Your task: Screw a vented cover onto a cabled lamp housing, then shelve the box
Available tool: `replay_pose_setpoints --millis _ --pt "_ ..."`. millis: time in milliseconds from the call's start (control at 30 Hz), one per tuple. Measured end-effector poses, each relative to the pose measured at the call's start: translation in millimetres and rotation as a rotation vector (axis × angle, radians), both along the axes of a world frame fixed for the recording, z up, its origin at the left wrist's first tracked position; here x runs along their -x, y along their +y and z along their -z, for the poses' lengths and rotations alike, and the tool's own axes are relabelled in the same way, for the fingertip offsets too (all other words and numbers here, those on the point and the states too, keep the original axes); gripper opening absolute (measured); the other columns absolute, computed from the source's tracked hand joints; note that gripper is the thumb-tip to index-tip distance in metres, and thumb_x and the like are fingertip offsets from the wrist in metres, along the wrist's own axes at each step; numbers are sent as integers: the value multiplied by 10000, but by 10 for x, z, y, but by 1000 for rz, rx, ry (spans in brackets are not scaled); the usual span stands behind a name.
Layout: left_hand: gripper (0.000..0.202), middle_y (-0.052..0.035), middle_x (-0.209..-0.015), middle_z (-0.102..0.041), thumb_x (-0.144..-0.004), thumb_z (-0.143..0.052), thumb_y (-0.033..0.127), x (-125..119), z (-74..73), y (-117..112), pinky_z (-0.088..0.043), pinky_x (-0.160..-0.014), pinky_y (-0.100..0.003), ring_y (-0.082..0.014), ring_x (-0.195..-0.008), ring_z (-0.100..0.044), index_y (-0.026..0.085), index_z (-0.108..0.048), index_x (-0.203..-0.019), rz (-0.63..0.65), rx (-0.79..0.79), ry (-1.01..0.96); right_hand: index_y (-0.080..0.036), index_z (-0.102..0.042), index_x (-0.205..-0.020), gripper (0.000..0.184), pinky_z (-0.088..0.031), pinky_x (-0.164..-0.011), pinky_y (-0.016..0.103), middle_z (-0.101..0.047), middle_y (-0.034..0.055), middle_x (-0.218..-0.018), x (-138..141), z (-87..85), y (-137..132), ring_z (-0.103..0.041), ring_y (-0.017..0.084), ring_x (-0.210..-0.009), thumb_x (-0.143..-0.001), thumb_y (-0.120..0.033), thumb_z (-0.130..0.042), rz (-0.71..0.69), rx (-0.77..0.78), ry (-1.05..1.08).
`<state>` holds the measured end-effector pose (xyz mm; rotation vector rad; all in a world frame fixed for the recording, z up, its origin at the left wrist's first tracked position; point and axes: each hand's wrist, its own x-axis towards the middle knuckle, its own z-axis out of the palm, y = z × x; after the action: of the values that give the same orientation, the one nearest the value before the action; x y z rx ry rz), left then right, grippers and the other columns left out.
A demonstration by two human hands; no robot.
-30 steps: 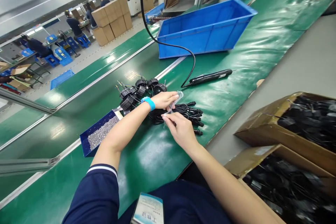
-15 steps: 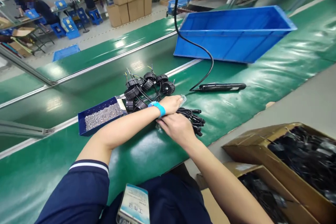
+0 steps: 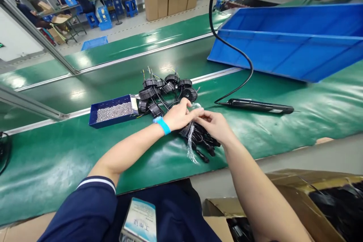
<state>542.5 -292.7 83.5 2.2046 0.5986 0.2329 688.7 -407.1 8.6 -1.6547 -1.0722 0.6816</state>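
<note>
My left hand (image 3: 178, 115), with a blue wristband, pinches the top of a clear plastic bag (image 3: 190, 144) that wraps a bundle of black cables (image 3: 202, 140) on the green belt. My right hand (image 3: 216, 125) meets it from the right, fingers closed on the same bag. Loose plastic hangs down toward me. Just behind the hands lies a cluster of black round connectors with wires (image 3: 166, 89).
A small blue tray of tiny metal screws (image 3: 113, 111) sits left of the connectors. A black electric screwdriver (image 3: 259, 106) with its cord lies to the right. A large blue bin (image 3: 286, 43) stands behind it. Cardboard boxes of black cables (image 3: 334, 200) are at lower right. People work at distant tables.
My view has swung left and closer. Both hands have lifted off the bundle and come together at the bag's top; the plastic is now pulled up and hangs loose.
</note>
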Motion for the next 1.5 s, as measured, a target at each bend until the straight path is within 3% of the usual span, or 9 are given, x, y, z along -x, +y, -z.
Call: replay_pose_setpoints --millis 133,267,367,533,800,967,1133,1333,1500 --pt "493 -58 -941 -623 -757 -791 559 330 75 -253 -492 -766 -333 -237 -866 -618 219 -455 -876 -5 -301 -30 -168 -606 -885 343 -434 -654 248 -649 34 -847 45 -6 24 -540 123 -698 -783 -486 -683 11 -57 55" --pt "189 -18 -831 -645 -931 -612 237 477 187 -362 -478 -804 -312 -207 -829 -644 217 -473 -806 21 -211 104 -187 -475 -842 272 -439 -632 243 -660 52 -952 101 -170 38 -560 116 -699 -761 -404 -618 -66 -86 158" --pt "85 1 -818 -663 -985 -481 198 482 233 -335 -487 -745 -264 -163 -776 -654 219 -463 -905 -32 -141 85 -203 -433 -895 323 -442 -594 252 -633 22 -831 151 -356 38 -541 117 -621 -781 -461 -590 -212 -53 243" --pt "171 -34 -871 -679 -1015 -446 376 439 243 -328 -462 -694 -282 -196 -785 -654 209 -481 -1036 -109 -162 93 -172 -526 -776 577 -320 -494 220 -433 -20 -602 221 -531 162 -388 79 -522 -793 -737 -640 -337 19 216" --pt "445 -28 -718 -634 -1046 -339 449 629 400 -238 -358 -650 -287 -185 -691 -590 215 -485 -697 -69 -337 145 -210 -236 -602 816 -125 -390 205 -191 -43 -517 80 -247 432 -147 56 -449 -729 -1016 -246 -28 -5 309" --pt "461 -13 -680 -585 -1052 -324 419 778 543 -204 -353 -644 -285 -159 -649 -535 211 -469 -667 -64 -349 130 -224 -211 -620 817 -128 -355 201 -164 -55 -523 21 -84 452 -140 61 -437 -693 -1037 -226 9 10 398" --pt "361 -53 -982 -633 -1002 -449 462 731 457 -201 -401 -679 -286 -175 -817 -579 207 -494 -749 -16 -410 41 -203 -283 -603 782 -303 -404 230 -314 -10 -536 4 -326 370 -289 76 -450 -763 -963 -379 -48 -32 366" --pt "209 -44 -979 -668 -960 -528 354 594 373 -179 -458 -796 -290 -163 -868 -594 207 -489 -817 10 -90 -140 -193 -365 -659 726 -487 -652 275 -445 19 -602 250 -707 242 -557 142 -614 -840 -896 -383 -146 -100 228" --pt "433 -14 -839 -679 -980 -405 538 439 459 -125 -358 -508 -230 -59 -492 -385 217 -324 -701 -164 395 -153 -194 -399 -642 736 -456 -648 265 -476 31 -586 351 -775 105 -541 146 -622 -870 -888 -312 -270 -72 97"
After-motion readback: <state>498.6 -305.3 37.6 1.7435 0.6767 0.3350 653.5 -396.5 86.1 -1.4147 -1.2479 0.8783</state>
